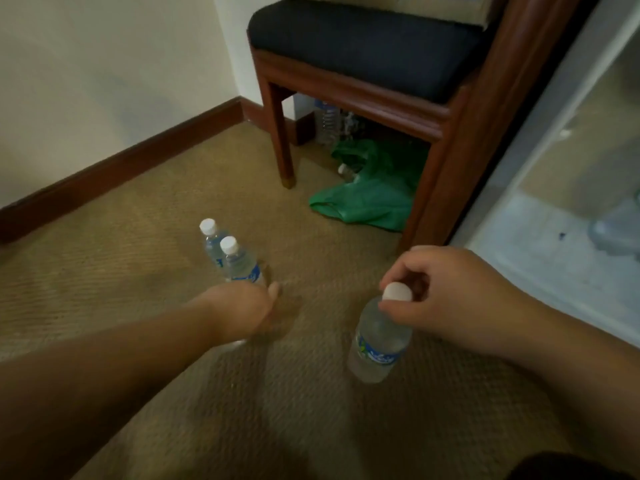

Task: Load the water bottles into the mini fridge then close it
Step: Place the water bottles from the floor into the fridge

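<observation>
Two clear water bottles with white caps and blue labels stand side by side on the carpet, the farther bottle [210, 237] just behind the nearer bottle [239, 261]. My left hand [247, 306] wraps round the lower body of the nearer bottle, thumb on its right side; the hand is blurred. My right hand [440, 289] pinches the white cap of a third bottle [377, 341], which hangs tilted just above the carpet. The open mini fridge [540, 244] is at the right edge, and another bottle [620, 230] stands inside it.
A wooden chair [363, 46] with a dark cushion stands ahead beside the fridge. Under it lie a green plastic bag [374, 195] and an empty-looking bottle [327, 123]. A wall with a dark baseboard [121, 168] runs along the left. The floor is tan carpet.
</observation>
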`<action>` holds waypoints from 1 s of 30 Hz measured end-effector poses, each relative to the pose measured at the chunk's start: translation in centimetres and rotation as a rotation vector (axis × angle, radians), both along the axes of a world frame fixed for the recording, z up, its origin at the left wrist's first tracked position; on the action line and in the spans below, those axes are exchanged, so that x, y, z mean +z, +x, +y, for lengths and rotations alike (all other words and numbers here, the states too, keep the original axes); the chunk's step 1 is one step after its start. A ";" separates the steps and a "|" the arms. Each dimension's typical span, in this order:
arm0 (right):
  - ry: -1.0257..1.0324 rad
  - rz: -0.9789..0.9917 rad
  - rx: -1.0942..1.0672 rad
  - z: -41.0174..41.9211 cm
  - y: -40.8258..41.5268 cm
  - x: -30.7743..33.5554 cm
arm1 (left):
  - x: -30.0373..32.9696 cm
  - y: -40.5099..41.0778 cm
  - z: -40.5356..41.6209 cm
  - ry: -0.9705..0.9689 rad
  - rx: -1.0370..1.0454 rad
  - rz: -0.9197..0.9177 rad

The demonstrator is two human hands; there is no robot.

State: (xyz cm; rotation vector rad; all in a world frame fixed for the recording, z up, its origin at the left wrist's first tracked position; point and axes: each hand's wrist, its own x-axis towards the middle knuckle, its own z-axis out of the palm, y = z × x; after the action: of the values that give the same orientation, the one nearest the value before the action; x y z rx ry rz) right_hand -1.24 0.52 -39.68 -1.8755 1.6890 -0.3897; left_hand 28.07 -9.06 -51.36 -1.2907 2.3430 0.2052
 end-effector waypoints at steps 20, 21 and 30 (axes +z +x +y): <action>-0.694 0.108 -0.675 1.9 -15.7 8.7 | 14.5 -14.6 3.5 -0.200 -0.449 0.765; -0.701 0.169 -0.667 1.2 -16.4 8.4 | 15.3 -15.0 3.8 -0.203 -0.448 0.792; -0.620 0.471 -0.597 -4.3 -20.3 7.3 | 18.6 -19.2 4.0 -0.377 -0.443 0.869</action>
State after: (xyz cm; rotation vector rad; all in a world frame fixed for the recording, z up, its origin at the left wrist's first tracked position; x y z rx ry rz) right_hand -21.52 -3.74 -32.40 -1.9263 2.7003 -0.8330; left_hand 8.83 -5.01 -32.71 -0.8714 3.4805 0.2127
